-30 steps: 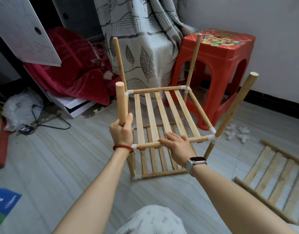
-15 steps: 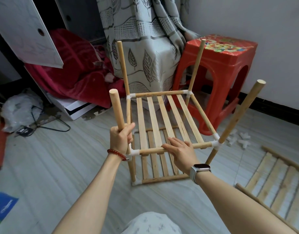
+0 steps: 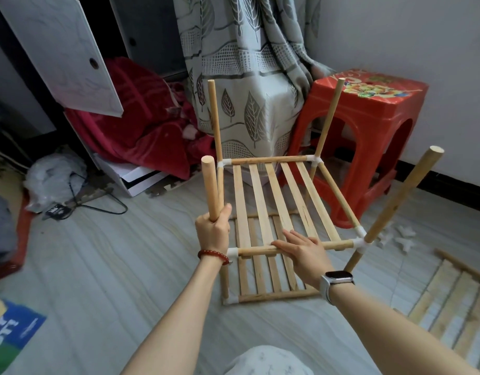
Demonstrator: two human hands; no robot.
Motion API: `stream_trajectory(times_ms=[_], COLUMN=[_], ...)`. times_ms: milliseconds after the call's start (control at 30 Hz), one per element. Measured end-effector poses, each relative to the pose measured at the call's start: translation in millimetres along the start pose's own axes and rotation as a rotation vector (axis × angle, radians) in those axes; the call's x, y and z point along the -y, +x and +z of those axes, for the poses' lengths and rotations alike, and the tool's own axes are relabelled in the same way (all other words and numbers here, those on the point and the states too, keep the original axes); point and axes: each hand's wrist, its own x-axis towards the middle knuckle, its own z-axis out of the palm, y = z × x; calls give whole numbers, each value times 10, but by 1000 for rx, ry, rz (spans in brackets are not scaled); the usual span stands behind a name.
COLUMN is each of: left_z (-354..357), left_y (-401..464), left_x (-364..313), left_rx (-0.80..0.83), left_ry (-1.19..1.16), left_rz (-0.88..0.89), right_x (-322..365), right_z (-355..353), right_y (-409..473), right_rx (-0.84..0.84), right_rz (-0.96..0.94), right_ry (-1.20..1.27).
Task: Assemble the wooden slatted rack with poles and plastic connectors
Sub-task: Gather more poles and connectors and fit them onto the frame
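The wooden rack stands on the floor with two slatted shelves: an upper shelf [image 3: 276, 201] and a lower shelf [image 3: 263, 277] beneath it. Upright poles rise from white plastic connectors at the shelf corners. My left hand [image 3: 213, 231] grips the near-left pole [image 3: 210, 182] just above its connector [image 3: 232, 252]. My right hand [image 3: 301, 251] lies flat with straight fingers on the upper shelf's front rail. The near-right pole [image 3: 404, 196] leans outward from its connector [image 3: 359, 243]. Two far poles [image 3: 214, 120] stand at the back corners.
A red plastic stool [image 3: 369, 136] stands behind the rack on the right, a draped curtain [image 3: 247, 85] behind it. Another slatted panel [image 3: 455, 299] lies on the floor at right, with loose white connectors [image 3: 401, 238] near it. Red blanket, bags and cables crowd the left.
The near-left pole has come closer to upright in my left hand. My right hand stays flat on the front rail. The view has shifted slightly.
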Motion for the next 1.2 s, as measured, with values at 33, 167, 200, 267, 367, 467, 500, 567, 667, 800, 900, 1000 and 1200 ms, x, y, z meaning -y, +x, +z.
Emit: stream_trajectory(times_ms=[33,167,200,267,367,467,500,567,667,800,900,1000,1200], left_z=[-15,-42,-58,-146,-340,-427,-408,-313,73,910,1631,2213,3221], left_y=[13,-2,-26,-93,-229,-428,-486,-600,-756,-1088,-1414,-1684,-1797], left_x=[-3,-38,-60,-60,10,-26,-56,-178,-341,-560,-590,-499,188], left_rx=[23,37,62,157,268,472,569,731,875,974,1085,1156,1177], left_ry=[4,99,168,391,816,1111,1140,1167,1146,1071,1038,1018,1055], left_rz=[-5,-51,-62,-113,-301,-398,-416,-417,-164,79,169,223,280], right_x=[17,103,114,137,155,141,114,36,-170,-630,-1125,-1590,-2653], right_z=[4,-51,-83,-174,-379,-651,-743,-936,-1198,-1510,-1604,-1526,-963], right_y=[2,2,0,-1,-52,-227,-293,-427,-741,-1280,-1687,-2005,-2150], right_rx=[2,72,106,204,303,338,364,420,460,382,305,199,33], right_rz=[6,23,30,43,62,110,109,101,157,327,427,560,787], right_ry=[4,-17,-23,-33,21,73,40,-36,-49,8,87,164,295])
